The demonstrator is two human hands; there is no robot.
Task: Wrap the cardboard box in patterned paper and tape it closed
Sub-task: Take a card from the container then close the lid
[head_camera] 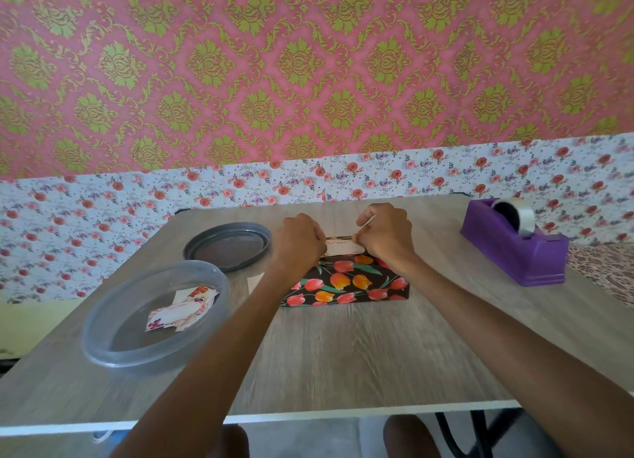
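Tulip-paper-wrapped box (346, 282) flat on wooden table (343, 354), mid-table, directly under and just nearer than both hands. Left hand (299, 241) and right hand (386, 232) curled, pinching opposite ends of a small white gift tag (343, 247) over the box's far edge. Purple tape dispenser (514, 241) well right; clear container (154, 313) with tags and grey lid (227, 246) left.

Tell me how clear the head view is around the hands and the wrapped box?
Head view: wide-angle bending curves the table edge; slight motion blur softens both forearms; the wrapped box stays fairly sharp; lettering on the gift tag is unreadable; lighting is even, without harsh glare.
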